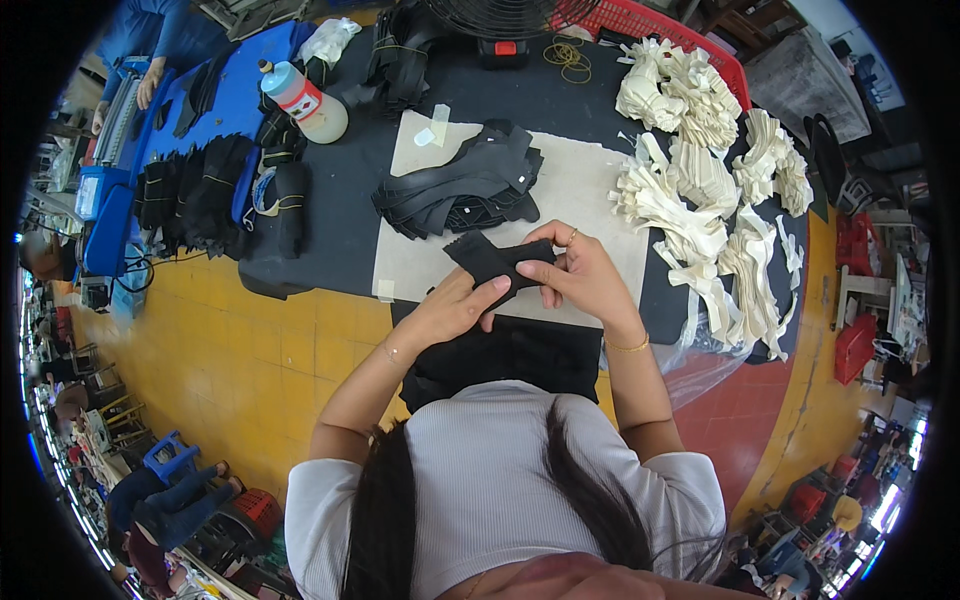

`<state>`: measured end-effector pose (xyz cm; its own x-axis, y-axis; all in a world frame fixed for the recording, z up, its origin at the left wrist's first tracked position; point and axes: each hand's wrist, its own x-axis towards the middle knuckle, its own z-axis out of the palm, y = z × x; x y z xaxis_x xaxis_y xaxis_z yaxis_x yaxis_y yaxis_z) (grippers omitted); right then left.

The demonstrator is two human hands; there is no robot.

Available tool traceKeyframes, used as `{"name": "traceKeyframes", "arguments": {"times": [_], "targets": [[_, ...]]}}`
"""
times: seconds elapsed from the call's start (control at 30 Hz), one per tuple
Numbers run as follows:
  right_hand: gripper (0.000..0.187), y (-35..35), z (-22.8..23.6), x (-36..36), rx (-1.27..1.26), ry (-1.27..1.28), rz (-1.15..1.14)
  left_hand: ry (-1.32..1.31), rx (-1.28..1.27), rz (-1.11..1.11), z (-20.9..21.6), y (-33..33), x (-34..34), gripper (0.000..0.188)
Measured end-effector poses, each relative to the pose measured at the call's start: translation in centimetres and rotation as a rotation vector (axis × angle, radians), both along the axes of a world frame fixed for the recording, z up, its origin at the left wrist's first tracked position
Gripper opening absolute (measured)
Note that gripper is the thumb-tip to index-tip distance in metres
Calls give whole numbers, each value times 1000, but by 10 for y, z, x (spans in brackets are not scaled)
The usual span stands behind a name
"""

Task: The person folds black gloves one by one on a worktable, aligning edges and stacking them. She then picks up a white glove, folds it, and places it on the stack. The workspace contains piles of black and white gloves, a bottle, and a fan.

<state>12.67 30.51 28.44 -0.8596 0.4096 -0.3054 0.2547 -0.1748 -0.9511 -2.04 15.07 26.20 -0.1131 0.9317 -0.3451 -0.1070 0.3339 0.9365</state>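
The left hand (455, 306) and right hand (587, 268) both pinch the black cloth (484, 258) over the desk's (340, 210) near side, and its crossed layers could slip askew if either grip slackened.

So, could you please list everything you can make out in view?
held fabric: count unclear, black, in both hands
fabric pile: one, black, on the sheet
sheet: one, beige, on the table
table: one, dark, centre
cream bundles: several, cream, table's right
bottle: one, whitish with blue top, table's left
black bundles: several, black, left
thin bands: tangled, yellow, far side
crate: one, red, far right
stool: one, blue, lower left
co-worker's sleeve: blue, upper left
background clutter: too small to count
shirt: one, white, lower middle
left hand: one, bare, centre
right hand: one, ringed, centre
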Motion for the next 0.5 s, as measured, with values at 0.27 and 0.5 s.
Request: {"name": "traceKeyframes", "arguments": {"times": [0.27, 0.5], "targets": [[17, -7, -6, 5, 27, -56, -7, -144, 150, 194, -22, -1, 10, 54], [21, -7, -11, 9, -8, -88, 27, -356, 387, 316, -41, -3, 30, 60]]}}
